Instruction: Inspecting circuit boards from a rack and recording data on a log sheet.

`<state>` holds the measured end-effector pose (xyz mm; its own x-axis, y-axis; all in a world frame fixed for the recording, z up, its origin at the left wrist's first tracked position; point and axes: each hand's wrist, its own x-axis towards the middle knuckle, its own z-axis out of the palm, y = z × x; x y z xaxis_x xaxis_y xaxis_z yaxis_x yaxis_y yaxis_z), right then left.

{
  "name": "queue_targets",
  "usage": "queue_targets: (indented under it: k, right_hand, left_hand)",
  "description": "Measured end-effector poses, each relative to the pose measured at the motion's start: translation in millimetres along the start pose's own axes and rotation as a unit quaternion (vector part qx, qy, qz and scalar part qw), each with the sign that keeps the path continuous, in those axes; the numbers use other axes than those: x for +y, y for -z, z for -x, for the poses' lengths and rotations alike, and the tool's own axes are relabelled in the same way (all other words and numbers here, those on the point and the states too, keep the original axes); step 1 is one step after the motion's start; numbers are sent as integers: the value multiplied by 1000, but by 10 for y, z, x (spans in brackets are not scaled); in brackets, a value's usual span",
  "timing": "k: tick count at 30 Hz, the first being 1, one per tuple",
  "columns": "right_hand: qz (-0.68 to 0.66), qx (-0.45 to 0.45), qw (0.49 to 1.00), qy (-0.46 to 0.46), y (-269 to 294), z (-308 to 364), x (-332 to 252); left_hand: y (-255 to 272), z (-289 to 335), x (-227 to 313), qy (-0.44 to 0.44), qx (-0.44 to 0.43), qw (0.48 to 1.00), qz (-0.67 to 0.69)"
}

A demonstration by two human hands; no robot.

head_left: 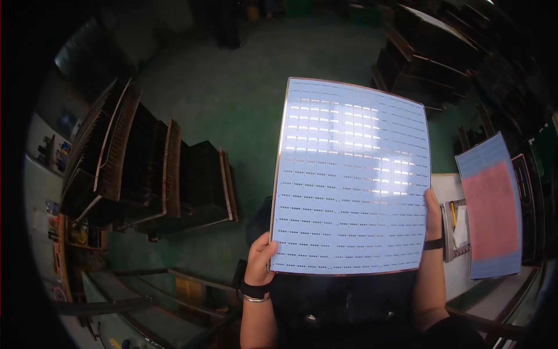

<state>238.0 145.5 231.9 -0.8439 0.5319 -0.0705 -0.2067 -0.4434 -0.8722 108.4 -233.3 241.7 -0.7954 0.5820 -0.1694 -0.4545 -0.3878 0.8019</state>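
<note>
At nine o'clock we see racks of dark panels (157,174) stood on edge. Our left hand (260,263) pinches the glossy white circuit sheet (351,177) at its seven o'clock corner; our right hand (433,216) clasps its four o'clock edge, tilting it up so light rakes across it. A pink-and-blue sheet (491,206) lies at three o'clock.

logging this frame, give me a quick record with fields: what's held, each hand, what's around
held: large white circuit panel with rows of small dark pads and a copper edge, glare on its upper part
left hand: grips the panel's lower left corner
right hand: grips the panel's right edge
left side: racks of dark panels standing on edge on the green floor
right side: blue sheet with a pink area
</note>
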Motion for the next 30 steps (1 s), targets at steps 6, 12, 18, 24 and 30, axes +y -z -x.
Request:
queue_targets:
  k: [6,12,18,24,30]
  right_hand:
    - [21,-34,997,62,-76,253,-136]
    - [99,-39,988,109,-214,373,-211]
    - [119,-30,984,131,-117,356,-396]
    - [-8,-133,950,281,473,-124,-211]
    - [-216,46,975,16,262,31,-74]
  left_hand:
    - [-62,-107,221,-81,-48,995,-24]
    - [-263,-314,428,-158,19,987,-11]
    - [-267,-266,426,-178,30,982,-62]
    - [-440,-346,352,-262,-20,938,-227]
    - [-373,-407,309,-271,33,930,-248]
